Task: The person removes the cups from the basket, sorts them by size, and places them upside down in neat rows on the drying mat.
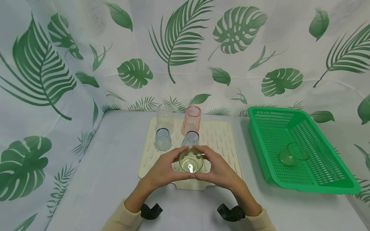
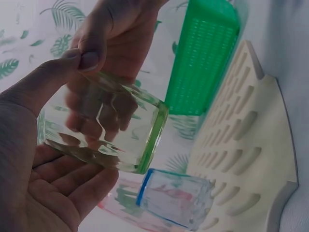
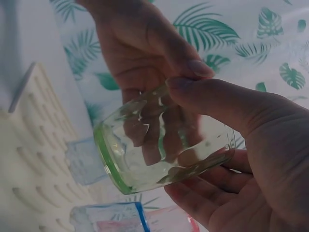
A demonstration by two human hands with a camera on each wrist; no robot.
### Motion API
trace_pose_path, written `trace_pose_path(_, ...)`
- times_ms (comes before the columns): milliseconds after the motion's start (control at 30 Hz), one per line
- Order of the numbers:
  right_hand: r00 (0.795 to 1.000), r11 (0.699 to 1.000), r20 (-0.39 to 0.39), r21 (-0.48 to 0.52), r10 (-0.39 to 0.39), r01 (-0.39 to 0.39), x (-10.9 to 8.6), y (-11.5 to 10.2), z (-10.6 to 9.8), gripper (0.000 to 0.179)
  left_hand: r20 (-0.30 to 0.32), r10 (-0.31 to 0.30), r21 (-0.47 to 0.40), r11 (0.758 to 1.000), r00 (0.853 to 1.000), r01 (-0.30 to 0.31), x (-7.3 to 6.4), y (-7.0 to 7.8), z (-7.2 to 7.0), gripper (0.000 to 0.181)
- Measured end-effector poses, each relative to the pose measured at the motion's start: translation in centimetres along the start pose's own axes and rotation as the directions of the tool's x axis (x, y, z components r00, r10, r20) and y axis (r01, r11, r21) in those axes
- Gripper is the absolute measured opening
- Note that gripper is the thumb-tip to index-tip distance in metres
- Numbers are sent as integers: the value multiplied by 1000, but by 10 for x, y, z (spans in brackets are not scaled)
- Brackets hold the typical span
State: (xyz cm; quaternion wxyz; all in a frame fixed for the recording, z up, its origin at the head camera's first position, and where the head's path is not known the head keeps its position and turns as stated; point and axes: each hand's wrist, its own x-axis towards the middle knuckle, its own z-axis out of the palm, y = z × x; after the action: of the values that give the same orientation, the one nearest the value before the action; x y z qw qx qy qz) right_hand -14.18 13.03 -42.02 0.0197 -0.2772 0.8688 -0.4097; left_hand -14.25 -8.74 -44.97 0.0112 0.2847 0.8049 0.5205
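Both hands hold one clear, yellow-green tinted glass [image 1: 190,160] above the front part of a cream drying mat [image 1: 216,141]. My left hand [image 1: 166,165] grips its left side, and my right hand [image 1: 218,166] grips the other. The thumbs meet on the near side, while the fingers reach round the far side. In the left wrist view, the glass's green-banded end [image 2: 154,137] faces the mat. Just beyond the hands stands a blue-rimmed glass [image 1: 191,137], partly hidden by them. Another blue-rimmed glass [image 1: 163,139] is to its left.
Behind these, on the mat, stand a tall clear glass [image 1: 164,118] and a tall red-rimmed glass [image 1: 192,120]. A green plastic basket [image 1: 263,160] sits to the right, with a greenish glass [image 1: 289,155] lying tilted inside. Leaf-print curtain [image 1: 190,70] encloses the back and left.
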Motion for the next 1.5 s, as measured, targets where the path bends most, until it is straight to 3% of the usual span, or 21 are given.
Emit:
trace_pose_path(167, 1000, 999, 29, 44, -1, -1, 0, 4, 2, 87, -42, 18, 29, 999, 999, -17, -1, 0, -1, 79)
trace_pose_path(333, 996, 986, 82, 164, 22, -35, 3, 19, 12, 84, -89, 40, 38, 999, 995, -37, -1, 0, -4, 75)
trace_pose_path(567, 986, 927, 167, 372, -10, -54, 6, 45, 44, 73, -108, 56, 35, 998, 993, -52, -2, 1, -7, 74)
trace_pose_path(667, 989, 912, 138, 411, -44, -17, 6, 49, 52, 69, -106, 62, 39, 998, 992, -58, -3, 1, -7, 75)
trace_pose_path(867, 996, 911, 55, 410, -72, 44, 3, 55, 50, 60, -113, 61, 64, 997, 992, -54, -6, 1, -11, 74)
trace_pose_path(1100, 994, 880, -5, 466, -107, 97, -7, 59, 28, 61, -82, -42, 74, 996, 996, 49, -12, 1, -17, 76)
trace_pose_path(1233, 990, 838, -60, 527, -125, 138, -9, 56, 18, 63, -55, -114, 88, 989, 992, 119, -16, -1, -17, 75)
trace_pose_path(1400, 981, 723, -109, 663, -161, 193, -5, 46, 16, 63, -27, -141, 111, 983, 990, 143, -17, -5, -16, 73)
trace_pose_path(1500, 979, 683, -118, 703, -163, 199, -1, 41, 18, 62, -27, -138, 134, 981, 990, 140, -17, -7, -15, 71)
